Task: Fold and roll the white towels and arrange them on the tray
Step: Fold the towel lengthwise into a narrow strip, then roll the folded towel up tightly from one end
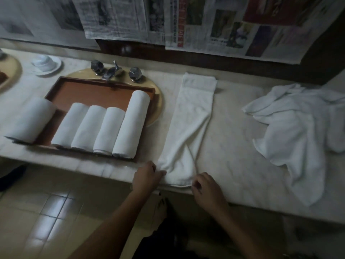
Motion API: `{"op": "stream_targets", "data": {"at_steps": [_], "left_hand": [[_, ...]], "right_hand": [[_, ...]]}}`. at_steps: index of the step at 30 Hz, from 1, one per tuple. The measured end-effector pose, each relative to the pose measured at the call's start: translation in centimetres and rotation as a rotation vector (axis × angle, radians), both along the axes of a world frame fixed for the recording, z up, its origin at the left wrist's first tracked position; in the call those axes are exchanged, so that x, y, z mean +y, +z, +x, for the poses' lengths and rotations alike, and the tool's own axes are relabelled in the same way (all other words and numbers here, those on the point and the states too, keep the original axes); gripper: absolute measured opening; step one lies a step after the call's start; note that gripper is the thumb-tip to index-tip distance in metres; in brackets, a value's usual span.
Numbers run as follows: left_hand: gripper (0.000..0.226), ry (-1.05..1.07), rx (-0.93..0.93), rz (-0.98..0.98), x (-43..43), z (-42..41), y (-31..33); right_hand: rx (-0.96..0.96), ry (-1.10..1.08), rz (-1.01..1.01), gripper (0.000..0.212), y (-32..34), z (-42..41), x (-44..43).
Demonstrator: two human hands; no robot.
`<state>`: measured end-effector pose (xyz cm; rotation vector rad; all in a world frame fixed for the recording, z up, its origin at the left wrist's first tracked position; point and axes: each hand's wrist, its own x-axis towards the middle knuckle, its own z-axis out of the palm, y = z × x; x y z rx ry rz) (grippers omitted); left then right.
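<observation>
Left grip (147,176), right grip (205,186) pinching towel (188,126), tray (93,92)

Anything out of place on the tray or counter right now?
Yes: the leftmost rolled towel lies across the left rim of the tray, half on the counter, apart from the four rolls inside. The rightmost roll is longer than its neighbours.

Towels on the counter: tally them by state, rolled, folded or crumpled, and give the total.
Rolled towels: 5
Folded strip: 1
Crumpled heap: 1, counted as one pile
Total: 7
</observation>
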<state>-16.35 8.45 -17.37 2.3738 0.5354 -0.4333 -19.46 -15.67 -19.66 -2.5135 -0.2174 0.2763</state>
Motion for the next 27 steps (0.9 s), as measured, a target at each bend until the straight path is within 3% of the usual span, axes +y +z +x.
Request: {"op": "stream_targets", "data": {"at_steps": [7,10,11,15,20,24,27], "left_hand": [[0.038,-0.056,-0.002,0.044,0.2,0.6,-0.1],[0.043,-0.062,0.001,0.048,0.1,0.7,0.0],[0.044,-0.067,0.007,0.049,0.1,0.6,0.0],[0.041,-0.076,0.015,0.056,0.1,0.6,0.3],[0.039,-0.093,0.021,0.057,-0.1,0.4,0.1],[0.039,-0.140,0.047,0.057,0.0,0.6,0.7],[0.039,-0.144,-0.007,0.036,-0.1,-0.5,1.1]], "right_hand": [[-0.066,-0.193,0.003,0.012,1.5,-2.5,1.5],[0.028,-0.284,0.023,0.048,1.2,-2.0,1.8],[0.052,-0.282,0.022,0.051,1.1,-1.6,2.1],[0.024,-0.326,0.088,0.011,2.1,-1.4,3.2],[-0.239,-0.329,0.036,0.028,2.8,-5.5,3.9],[-0.127,-0.349,-0.109,0.031,0.5,-7.0,4.0],[0.010,-0.538,-0.027,0.026,0.5,-6.6,4.2]]}}
